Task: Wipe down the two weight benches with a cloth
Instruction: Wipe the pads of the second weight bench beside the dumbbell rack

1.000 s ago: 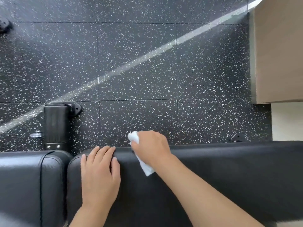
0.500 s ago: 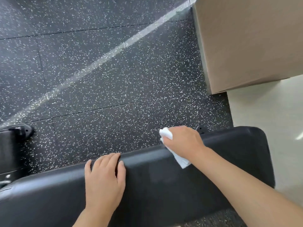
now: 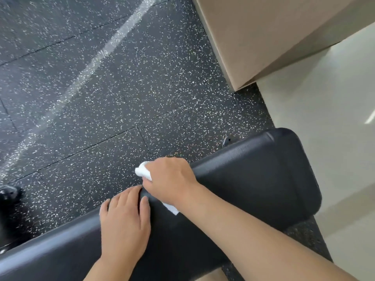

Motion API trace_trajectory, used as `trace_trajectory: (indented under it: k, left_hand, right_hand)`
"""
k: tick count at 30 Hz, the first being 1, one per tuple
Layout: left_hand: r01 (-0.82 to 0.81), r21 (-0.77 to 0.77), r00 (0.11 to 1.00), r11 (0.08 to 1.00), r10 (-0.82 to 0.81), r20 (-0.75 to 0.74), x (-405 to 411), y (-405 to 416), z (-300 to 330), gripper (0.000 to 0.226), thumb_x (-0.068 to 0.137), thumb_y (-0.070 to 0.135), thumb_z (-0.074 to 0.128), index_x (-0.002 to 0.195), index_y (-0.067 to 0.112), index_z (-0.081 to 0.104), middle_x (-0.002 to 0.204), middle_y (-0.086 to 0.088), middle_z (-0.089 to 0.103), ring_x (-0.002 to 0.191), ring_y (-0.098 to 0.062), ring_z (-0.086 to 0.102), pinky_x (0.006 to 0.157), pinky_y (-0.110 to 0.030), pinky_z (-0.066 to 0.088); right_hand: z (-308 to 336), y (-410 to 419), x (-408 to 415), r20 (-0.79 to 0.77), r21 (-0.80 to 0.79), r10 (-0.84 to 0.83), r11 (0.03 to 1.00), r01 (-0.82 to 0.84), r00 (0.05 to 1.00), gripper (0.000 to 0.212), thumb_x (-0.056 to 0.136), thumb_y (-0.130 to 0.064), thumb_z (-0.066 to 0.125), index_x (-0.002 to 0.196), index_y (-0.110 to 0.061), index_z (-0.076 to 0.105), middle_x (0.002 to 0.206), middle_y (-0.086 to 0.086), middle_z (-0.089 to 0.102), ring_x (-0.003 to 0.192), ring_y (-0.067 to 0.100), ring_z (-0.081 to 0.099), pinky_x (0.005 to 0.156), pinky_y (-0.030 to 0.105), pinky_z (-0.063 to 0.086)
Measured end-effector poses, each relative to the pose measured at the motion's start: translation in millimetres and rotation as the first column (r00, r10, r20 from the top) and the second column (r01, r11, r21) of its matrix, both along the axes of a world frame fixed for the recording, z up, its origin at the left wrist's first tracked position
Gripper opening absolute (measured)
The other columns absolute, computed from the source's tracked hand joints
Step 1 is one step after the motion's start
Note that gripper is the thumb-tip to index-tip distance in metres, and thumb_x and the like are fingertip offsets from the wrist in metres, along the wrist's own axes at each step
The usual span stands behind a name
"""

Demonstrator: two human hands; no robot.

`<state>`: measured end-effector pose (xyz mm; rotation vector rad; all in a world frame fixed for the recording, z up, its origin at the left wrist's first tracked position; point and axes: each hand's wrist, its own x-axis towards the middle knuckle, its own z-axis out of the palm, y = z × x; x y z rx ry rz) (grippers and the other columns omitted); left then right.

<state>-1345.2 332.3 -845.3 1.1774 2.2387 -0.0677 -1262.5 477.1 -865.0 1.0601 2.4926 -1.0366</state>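
A black padded weight bench (image 3: 253,179) runs across the lower part of the view, its rounded end at the right. My right hand (image 3: 170,179) grips a white cloth (image 3: 143,171) and presses it on the bench's far edge; a corner of the cloth shows below my wrist. My left hand (image 3: 124,224) lies flat on the pad right beside it, fingers straight over the far edge. Only this one bench is in view.
Black speckled rubber flooring (image 3: 101,98) lies beyond the bench, crossed by a pale streak of light. A beige wall block (image 3: 274,33) stands at the upper right, with pale smooth floor (image 3: 324,118) below it. A dark frame part (image 3: 8,195) sits at the left edge.
My right hand with the cloth slid right along the far edge, then came back left until it meets my left hand. The view has swung toward the bench's right end.
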Motion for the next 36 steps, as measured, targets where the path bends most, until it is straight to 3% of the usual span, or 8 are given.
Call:
trace_trajectory:
  k: [2,7,12,16,20,26,31,36]
  left_hand:
    - [0.064,0.013,0.997,0.998,-0.064,0.035,24.3,26.3,-1.0,0.048,0.102,0.045,0.028,0.125,0.021,0.064,0.126,0.004,0.069,0.118,-0.024,0.061,0.102,-0.048,0.041]
    - [0.221,0.038,0.969,0.975,-0.223,0.101,96.0,108.8,-6.7,0.061,0.102,0.054,0.021,0.136,0.02,0.058,0.131,0.002,0.065,0.12,-0.027,0.061,0.097,-0.046,0.044]
    - [0.364,0.099,0.912,0.926,-0.376,0.166,153.6,181.0,-19.4,0.059,0.102,0.056,0.017,0.13,0.019,0.053,0.122,-0.002,0.064,0.11,-0.031,0.061,0.089,-0.046,0.048]
    - [0.382,0.164,0.902,0.91,-0.405,0.151,186.5,209.0,-28.2,0.048,0.1,0.057,0.02,0.106,0.021,0.051,0.105,0.0,0.063,0.096,-0.029,0.062,0.076,-0.044,0.047]
    - [0.288,0.249,0.939,0.925,-0.324,0.115,188.4,204.5,-31.3,0.048,0.101,0.049,0.02,0.115,0.023,0.059,0.106,0.003,0.068,0.094,-0.026,0.064,0.069,-0.036,0.037]
    - [-0.063,0.179,0.981,0.982,0.028,0.19,190.5,216.5,-33.0,0.043,0.1,0.045,0.027,0.111,0.043,0.069,0.081,0.012,0.065,0.082,-0.018,0.053,0.072,-0.033,0.031]
    - [0.066,0.218,0.996,0.974,-0.077,0.042,196.8,215.4,-34.3,0.041,0.103,0.038,0.025,0.095,0.03,0.064,0.08,0.003,0.064,0.073,-0.025,0.044,0.066,-0.036,0.03]
    - [0.098,0.208,0.995,0.973,-0.099,-0.008,199.2,214.9,-38.3,0.042,0.099,0.039,0.019,0.081,0.024,0.054,0.067,0.008,0.049,0.07,-0.03,0.043,0.066,-0.038,0.03]
  right_hand:
    - [3.2,15.5,35.2,-0.071,0.096,-0.035,0.995,0.042,0.997,0.02,0.097,-0.034,0.058,0.113,-0.028,0.067,0.09,0.001,0.068,0.075,0.027,0.061,0.063,0.034,0.032]
    - [3.7,81.2,139.9,-0.125,0.393,-0.178,0.895,0.213,0.976,0.018,0.088,-0.031,0.074,0.095,-0.016,0.067,0.069,0.001,0.058,0.06,0.027,0.06,0.052,0.036,0.041]
    - [-4.1,134.9,220.0,-0.129,0.544,-0.415,0.73,0.414,0.901,0.022,0.094,-0.038,0.068,0.089,-0.018,0.063,0.07,-0.002,0.055,0.058,0.026,0.056,0.051,0.028,0.029]
    - [-9.5,122.3,237.3,-0.229,0.552,-0.517,0.629,0.547,0.825,0.027,0.098,-0.04,0.06,0.083,-0.017,0.056,0.072,-0.003,0.055,0.06,0.02,0.05,0.053,0.027,0.026]
    - [-5.6,91.2,260.5,-0.334,0.533,-0.549,0.561,0.634,0.766,0.029,0.1,-0.036,0.055,0.083,-0.013,0.052,0.072,-0.001,0.052,0.06,0.015,0.037,0.057,0.027,0.021]
    - [-1.9,13.8,331.3,-0.286,0.535,-0.567,0.574,0.62,0.772,0.023,0.1,-0.03,0.056,0.085,-0.016,0.046,0.07,0.0,0.046,0.056,0.017,0.038,0.049,0.032,0.037]
    - [-6.0,-11.1,351.8,-0.249,0.533,-0.654,0.524,0.664,0.715,0.021,0.099,-0.032,0.053,0.087,-0.015,0.048,0.071,0.0,0.047,0.056,0.02,0.042,0.047,0.035,0.043]
    - [-4.9,64.4,283.0,-0.348,0.48,-0.722,0.411,0.775,0.598,0.023,0.099,-0.032,0.059,0.09,-0.011,0.059,0.074,0.001,0.056,0.057,0.024,0.052,0.05,0.034,0.038]
